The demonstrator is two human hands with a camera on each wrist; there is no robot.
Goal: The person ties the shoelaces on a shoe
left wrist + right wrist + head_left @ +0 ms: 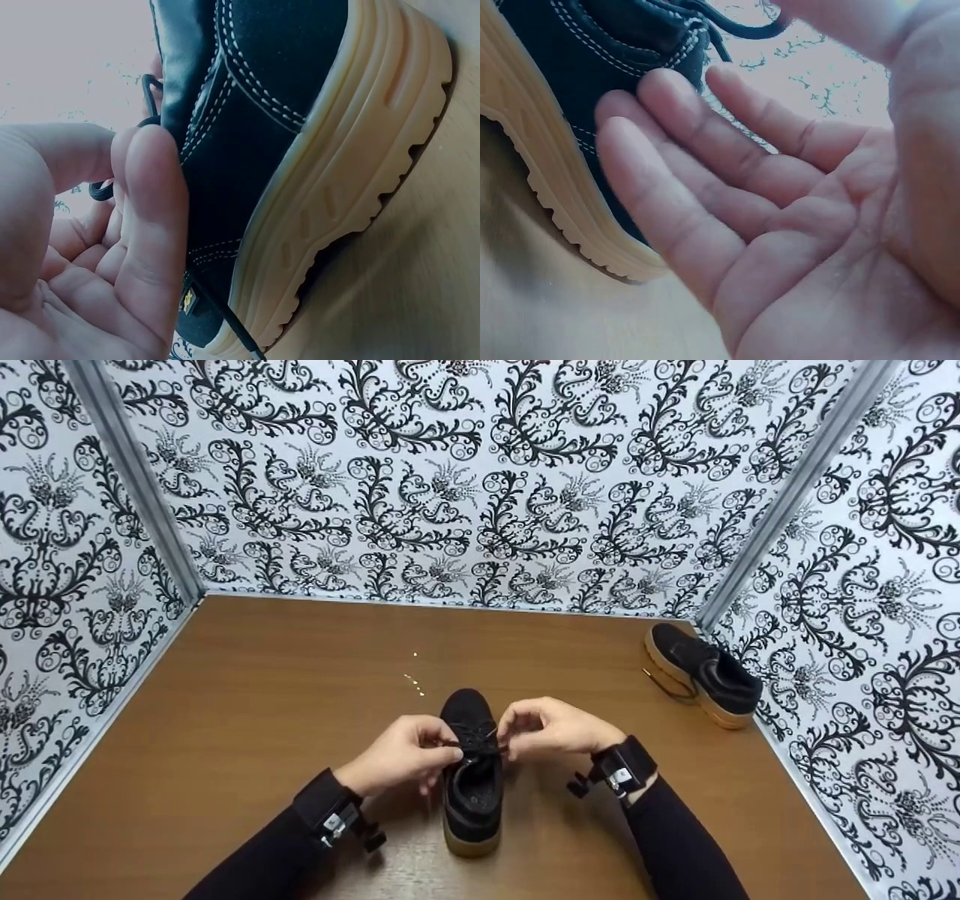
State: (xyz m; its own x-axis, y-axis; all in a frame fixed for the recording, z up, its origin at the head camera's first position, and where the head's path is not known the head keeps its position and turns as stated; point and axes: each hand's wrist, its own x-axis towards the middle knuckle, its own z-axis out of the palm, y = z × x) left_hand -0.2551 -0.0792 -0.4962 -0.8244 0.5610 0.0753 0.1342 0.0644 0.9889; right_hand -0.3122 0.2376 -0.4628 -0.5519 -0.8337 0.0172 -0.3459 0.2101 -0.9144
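A black suede shoe with a tan rubber sole stands in the middle of the brown table, toe pointing away from me. My left hand pinches a black lace on the shoe's left side. My right hand pinches the lace from the right. In the left wrist view, thumb and forefinger meet at a lace loop beside the shoe. In the right wrist view the lower fingers lie relaxed next to the shoe, and the lace runs up to the thumb.
A second matching shoe lies in the back right corner, its lace trailing on the table. Patterned black-and-white walls close the table in at the back and both sides. Both wrists carry black strapped cameras.
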